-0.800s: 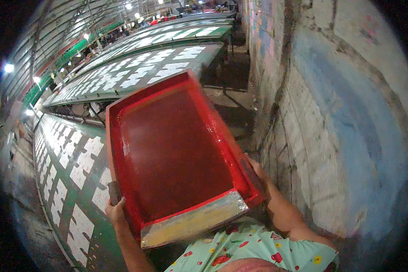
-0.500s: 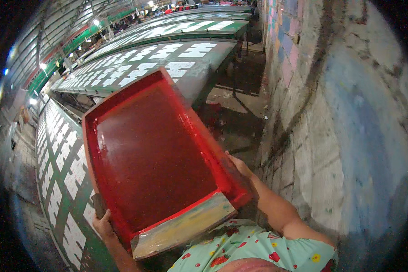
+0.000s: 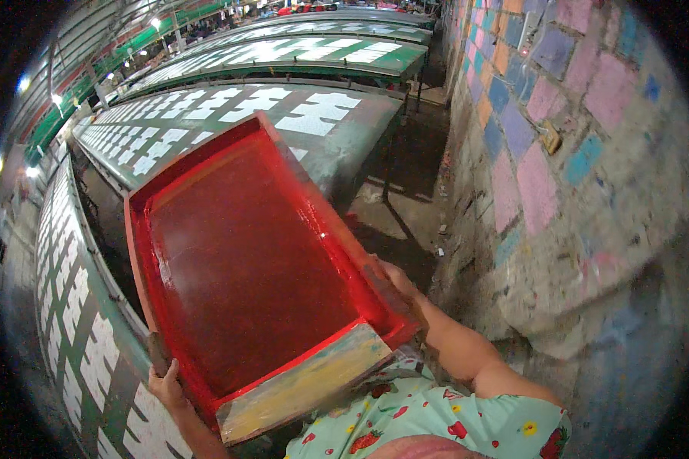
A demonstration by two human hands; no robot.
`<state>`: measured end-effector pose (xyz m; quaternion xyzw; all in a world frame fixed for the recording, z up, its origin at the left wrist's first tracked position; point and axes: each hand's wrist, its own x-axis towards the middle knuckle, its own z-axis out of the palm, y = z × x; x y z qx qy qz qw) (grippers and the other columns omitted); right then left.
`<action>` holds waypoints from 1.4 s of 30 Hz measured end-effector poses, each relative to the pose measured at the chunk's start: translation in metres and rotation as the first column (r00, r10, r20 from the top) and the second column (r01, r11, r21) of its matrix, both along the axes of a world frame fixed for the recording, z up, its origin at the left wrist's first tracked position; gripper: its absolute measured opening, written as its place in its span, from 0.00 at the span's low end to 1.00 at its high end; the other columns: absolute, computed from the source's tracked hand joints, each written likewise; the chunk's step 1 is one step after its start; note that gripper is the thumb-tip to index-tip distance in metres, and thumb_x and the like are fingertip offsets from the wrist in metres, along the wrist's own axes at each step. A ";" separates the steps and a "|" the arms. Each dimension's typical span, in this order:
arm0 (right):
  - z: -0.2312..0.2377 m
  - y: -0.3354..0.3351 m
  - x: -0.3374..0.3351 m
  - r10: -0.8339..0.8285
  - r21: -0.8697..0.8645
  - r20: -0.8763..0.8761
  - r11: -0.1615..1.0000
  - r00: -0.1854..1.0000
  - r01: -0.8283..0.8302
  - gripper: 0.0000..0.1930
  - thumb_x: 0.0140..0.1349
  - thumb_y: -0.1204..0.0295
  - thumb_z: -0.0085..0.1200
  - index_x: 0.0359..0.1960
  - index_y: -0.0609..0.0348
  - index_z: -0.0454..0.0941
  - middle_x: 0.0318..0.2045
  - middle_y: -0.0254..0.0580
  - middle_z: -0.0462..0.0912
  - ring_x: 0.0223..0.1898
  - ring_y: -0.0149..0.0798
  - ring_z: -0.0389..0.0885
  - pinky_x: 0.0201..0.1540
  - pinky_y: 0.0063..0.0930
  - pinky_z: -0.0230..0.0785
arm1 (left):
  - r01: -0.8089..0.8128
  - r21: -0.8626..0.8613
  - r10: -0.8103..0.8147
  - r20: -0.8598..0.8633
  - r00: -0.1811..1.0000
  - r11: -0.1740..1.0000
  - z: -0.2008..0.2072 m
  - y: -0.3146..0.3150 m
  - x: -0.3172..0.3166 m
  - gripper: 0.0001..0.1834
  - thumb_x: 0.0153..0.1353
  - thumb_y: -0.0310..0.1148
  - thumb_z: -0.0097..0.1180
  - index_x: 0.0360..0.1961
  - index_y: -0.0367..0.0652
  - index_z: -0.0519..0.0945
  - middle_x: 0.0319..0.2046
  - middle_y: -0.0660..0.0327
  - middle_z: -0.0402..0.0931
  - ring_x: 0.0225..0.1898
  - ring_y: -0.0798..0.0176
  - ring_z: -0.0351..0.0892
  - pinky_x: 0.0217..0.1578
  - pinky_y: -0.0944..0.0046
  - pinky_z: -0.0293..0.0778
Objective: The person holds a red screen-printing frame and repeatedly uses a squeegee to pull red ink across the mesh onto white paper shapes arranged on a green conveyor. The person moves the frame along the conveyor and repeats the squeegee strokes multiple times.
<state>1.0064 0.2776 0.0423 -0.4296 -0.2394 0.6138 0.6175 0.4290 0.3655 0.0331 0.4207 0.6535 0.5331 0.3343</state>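
Holding a big red screen frame (image 3: pixel 253 264) in midair right in front of the body, angling it off toward the upper left. Clamping the left long edge with the left grip (image 3: pixel 168 389), thumb showing, and bracing the right long edge with the right grip (image 3: pixel 396 279), so basically closing on the frame from both sides. Probably curling some fingers underneath too, but can't really see down there. Showing a yellowish-grey strip (image 3: pixel 302 382) along the near end, just ahead of a mint fruit-print shirt (image 3: pixel 436 421).

Looking pretty tight on the left, sitting near the edge of a long green bench (image 3: pixel 130 343) in this view. Overlapping part of another bench (image 3: pixel 352 145) up ahead, also covered in rows of white notched pieces (image 3: pixel 318 115). Seeing just a narrow dark gap between those two.

Getting more room on the right, with a strip of shadowy floor (image 3: pixel 379 203) running between that farther bench and a rough painted wall (image 3: pixel 551 206). Leaving a visible gap between the right grip and the wall.
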 end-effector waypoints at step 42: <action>0.000 0.751 0.914 0.202 0.045 -0.432 0.978 0.879 -0.203 0.31 0.87 0.44 0.46 0.76 0.55 0.77 0.68 0.44 0.87 0.67 0.43 0.85 0.74 0.44 0.76 | 0.066 -0.089 -0.058 0.095 0.994 0.994 -0.008 0.737 0.895 0.24 0.67 0.25 0.73 0.63 0.31 0.82 0.51 0.53 0.87 0.45 0.54 0.88 0.51 0.54 0.83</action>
